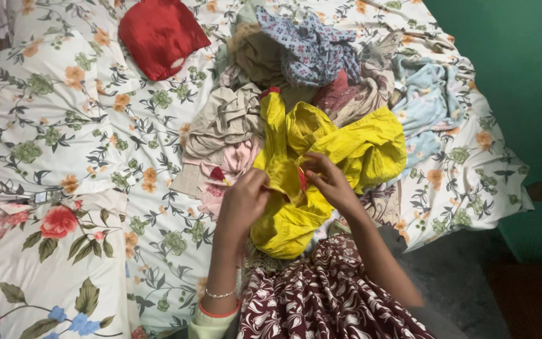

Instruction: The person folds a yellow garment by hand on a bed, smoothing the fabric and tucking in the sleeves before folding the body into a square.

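A crumpled yellow garment lies on the floral bedsheet in front of me. My left hand pinches a fold of it near its lower left part. My right hand grips the same garment just to the right, fingers curled into the cloth. A small red patch shows between the two hands. A bracelet and an orange band sit on my left wrist.
A heap of clothes lies behind the yellow one: beige cloth, pink cloth, a blue flowered piece, light blue fabric. A red cushion rests at the back. Floral pillows lie left. Green wall right.
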